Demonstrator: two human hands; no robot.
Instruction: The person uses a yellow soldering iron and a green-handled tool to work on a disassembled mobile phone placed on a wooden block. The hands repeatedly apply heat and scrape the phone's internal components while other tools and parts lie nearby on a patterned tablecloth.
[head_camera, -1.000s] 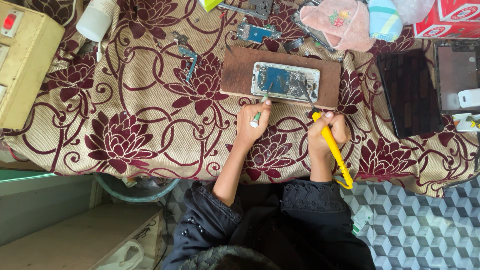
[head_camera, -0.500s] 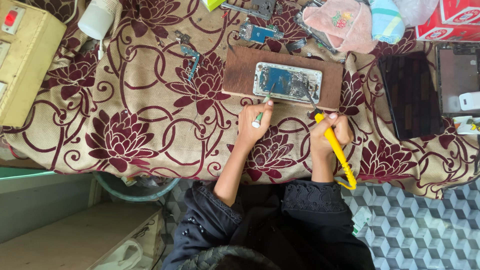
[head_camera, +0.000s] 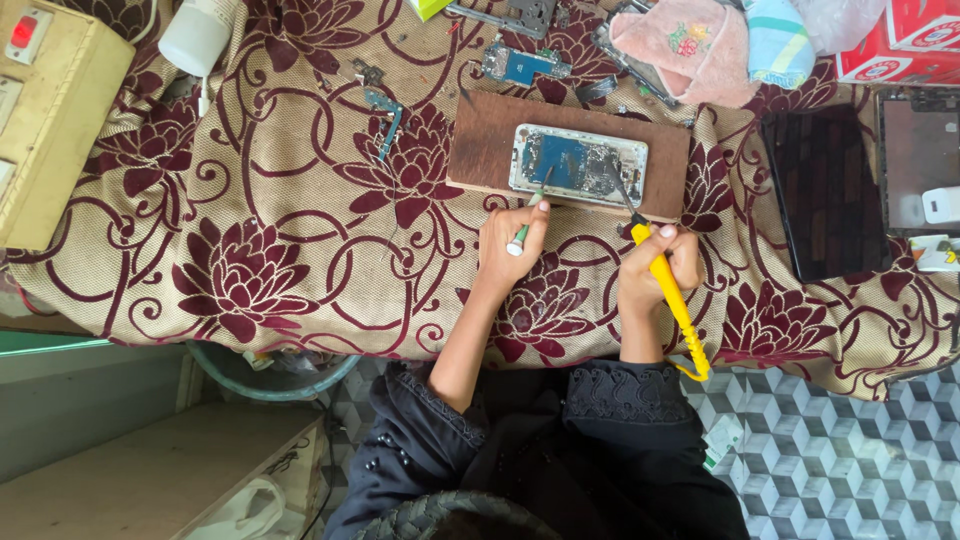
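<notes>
An opened phone (head_camera: 577, 165) with its back off lies on a brown wooden board (head_camera: 484, 150). My left hand (head_camera: 509, 242) grips a small green-handled tool (head_camera: 524, 228) whose tip touches the phone's lower edge. My right hand (head_camera: 655, 268) holds a yellow-handled soldering iron (head_camera: 672, 300), its dark tip resting on the phone's right part. Both hands sit on the flowered cloth just below the board.
A maroon-flowered tablecloth (head_camera: 280, 250) covers the table. A beige switch box (head_camera: 50, 120) stands at the left, a white bottle (head_camera: 195, 38) near it. Loose phone parts (head_camera: 520, 65), a pink cloth (head_camera: 690, 45), a red box (head_camera: 900, 40) and a dark tablet (head_camera: 825, 190) lie around.
Both hands have stayed at the board's lower edge. The soldering iron's tip has shifted slightly on the phone, and the left hand's tool stays at the phone's edge.
</notes>
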